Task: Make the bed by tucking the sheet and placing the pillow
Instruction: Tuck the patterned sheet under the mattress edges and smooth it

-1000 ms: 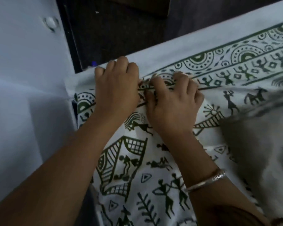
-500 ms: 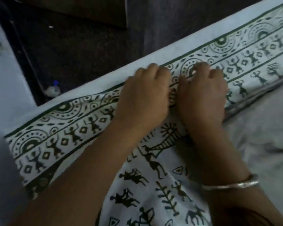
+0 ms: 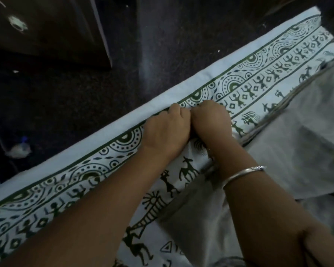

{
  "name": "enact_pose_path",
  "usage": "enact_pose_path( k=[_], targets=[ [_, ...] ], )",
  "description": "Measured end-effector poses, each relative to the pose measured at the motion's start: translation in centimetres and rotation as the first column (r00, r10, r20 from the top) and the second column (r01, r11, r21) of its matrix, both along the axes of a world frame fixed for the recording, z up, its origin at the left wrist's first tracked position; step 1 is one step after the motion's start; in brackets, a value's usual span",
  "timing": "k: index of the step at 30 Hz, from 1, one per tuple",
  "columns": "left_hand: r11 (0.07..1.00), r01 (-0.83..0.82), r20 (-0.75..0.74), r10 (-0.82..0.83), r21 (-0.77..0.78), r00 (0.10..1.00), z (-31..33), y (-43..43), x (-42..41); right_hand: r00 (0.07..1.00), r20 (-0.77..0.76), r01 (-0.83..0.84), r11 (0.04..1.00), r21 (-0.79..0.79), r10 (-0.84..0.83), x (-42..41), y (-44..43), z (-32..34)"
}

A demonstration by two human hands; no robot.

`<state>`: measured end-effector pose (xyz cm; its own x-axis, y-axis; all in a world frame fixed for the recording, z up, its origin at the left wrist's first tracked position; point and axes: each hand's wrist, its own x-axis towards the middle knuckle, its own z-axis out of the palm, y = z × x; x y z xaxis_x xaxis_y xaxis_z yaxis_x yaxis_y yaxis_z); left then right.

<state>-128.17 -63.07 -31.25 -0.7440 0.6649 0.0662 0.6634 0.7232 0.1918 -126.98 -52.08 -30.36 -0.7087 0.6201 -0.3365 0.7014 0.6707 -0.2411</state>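
A white sheet [image 3: 258,81] printed with dark green figures and circles lies across the bed, its plain white border running diagonally along the bed's far edge. My left hand [image 3: 166,130] and my right hand [image 3: 210,122] sit side by side, touching, on the patterned border. The fingers of both hands are curled down into the cloth and bunch it at the edge. A silver bangle [image 3: 243,173] circles my right wrist. No pillow is in view.
Grey fabric [image 3: 297,151] covers the bed to the right of my hands and overlaps the sheet. Beyond the bed edge is dark floor [image 3: 85,83] with a small plastic bottle [image 3: 18,149] on it. Dark furniture [image 3: 46,26] stands at the top left.
Both hands have slid to the right along the sheet's border, away from the corner, staying close together. Their fingers have curled tighter into the cloth.
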Motion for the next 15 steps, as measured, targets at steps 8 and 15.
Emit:
enact_pose_path(
  k=[8, 15],
  targets=[
    [1.000, 0.000, -0.026, 0.000, 0.009, 1.000, 0.6, -0.3, -0.5, 0.999, 0.003, 0.044, 0.998, -0.043, -0.044, -1.0, 0.9, 0.1],
    [0.998, -0.065, -0.182, 0.062, -0.008, 0.981, 1.0, -0.5, -1.8, 0.948, -0.291, 0.094, 0.988, -0.126, -0.127, -2.1, 1.2, 0.6]
  ],
)
